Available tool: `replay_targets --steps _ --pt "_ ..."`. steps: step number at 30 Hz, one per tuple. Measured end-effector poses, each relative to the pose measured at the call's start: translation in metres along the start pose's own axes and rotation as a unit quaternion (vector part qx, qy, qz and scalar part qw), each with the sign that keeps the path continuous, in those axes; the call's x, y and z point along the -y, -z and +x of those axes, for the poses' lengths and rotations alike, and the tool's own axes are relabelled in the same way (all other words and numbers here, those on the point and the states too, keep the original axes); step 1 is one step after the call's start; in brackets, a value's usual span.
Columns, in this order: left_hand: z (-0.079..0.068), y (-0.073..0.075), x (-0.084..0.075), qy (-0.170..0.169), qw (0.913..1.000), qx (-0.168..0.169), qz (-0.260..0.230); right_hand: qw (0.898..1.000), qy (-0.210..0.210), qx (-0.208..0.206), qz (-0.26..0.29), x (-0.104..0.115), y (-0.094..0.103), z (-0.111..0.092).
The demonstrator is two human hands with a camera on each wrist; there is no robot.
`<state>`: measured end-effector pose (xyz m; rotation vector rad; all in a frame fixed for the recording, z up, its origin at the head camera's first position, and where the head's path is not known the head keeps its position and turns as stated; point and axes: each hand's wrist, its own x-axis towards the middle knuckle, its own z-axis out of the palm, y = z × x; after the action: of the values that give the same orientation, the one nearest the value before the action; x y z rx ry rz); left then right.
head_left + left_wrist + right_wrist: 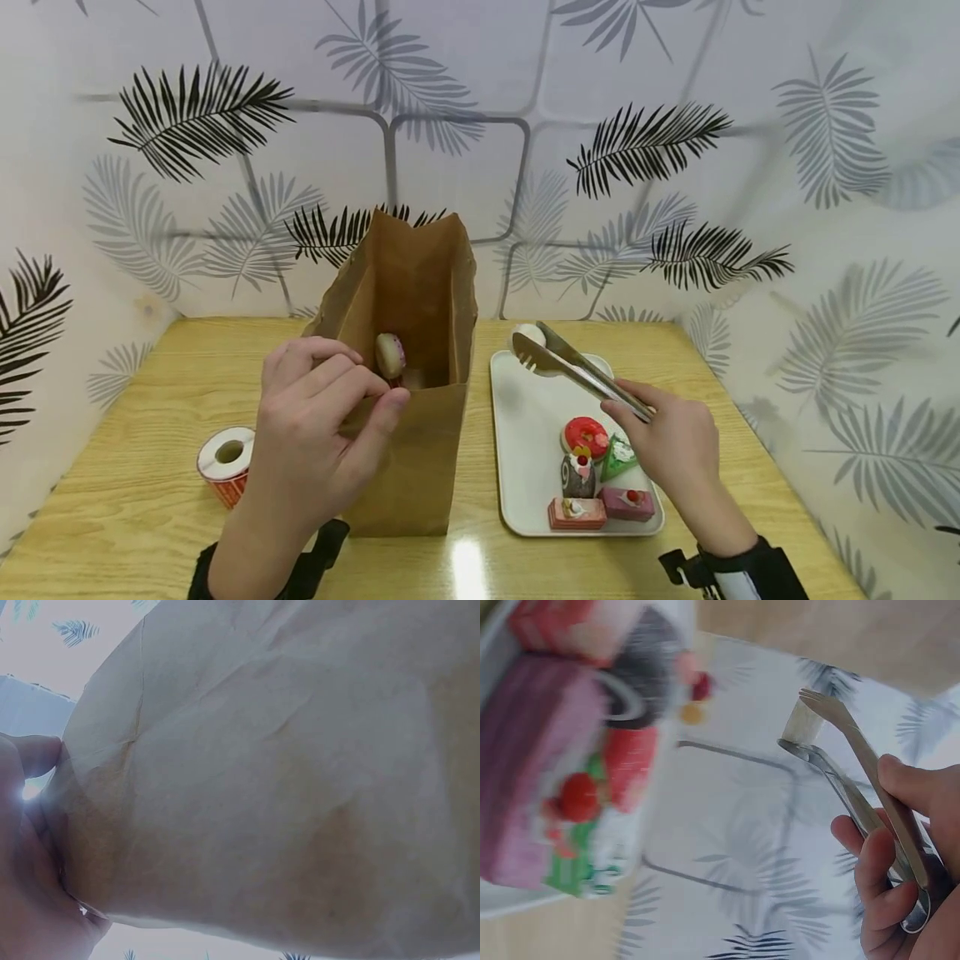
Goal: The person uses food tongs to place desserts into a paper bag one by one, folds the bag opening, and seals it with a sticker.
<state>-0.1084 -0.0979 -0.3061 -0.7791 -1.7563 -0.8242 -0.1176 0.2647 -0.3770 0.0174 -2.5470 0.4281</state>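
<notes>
My left hand (318, 425) pinches the near rim of a brown paper bag (408, 467) that stands upright with its mouth open. Inside the bag a cream-coloured round cake with a pink-purple edge (390, 357) shows. My right hand (671, 433) grips metal tongs (592, 379) above the tray. Between the tong tips sits a small whitish, cylinder-shaped piece (802, 722); its kind is unclear. In the left wrist view the bag's creased side (285, 772) fills most of the picture, with the fingers at its edge.
A white tray (521, 467) right of the bag carries a red donut (585, 437), a green triangular cake slice (619, 458), a dark Swiss roll (578, 475), and two pink rectangular cakes (577, 514). A roll of labels (227, 458) stands left of the bag on the wooden table (135, 467).
</notes>
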Motion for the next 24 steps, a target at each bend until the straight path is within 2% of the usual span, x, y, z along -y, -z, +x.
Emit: replay_targets --steps 9,24 --pt "-0.001 -0.001 -0.001 -0.003 1.0 0.002 0.001 0.992 0.067 -0.098 0.039 0.015 0.024 -0.002" --pt "-0.002 -0.002 -0.002 -0.004 1.0 0.002 -0.001 0.987 0.079 -0.119 0.07 0.027 0.048 -0.004"
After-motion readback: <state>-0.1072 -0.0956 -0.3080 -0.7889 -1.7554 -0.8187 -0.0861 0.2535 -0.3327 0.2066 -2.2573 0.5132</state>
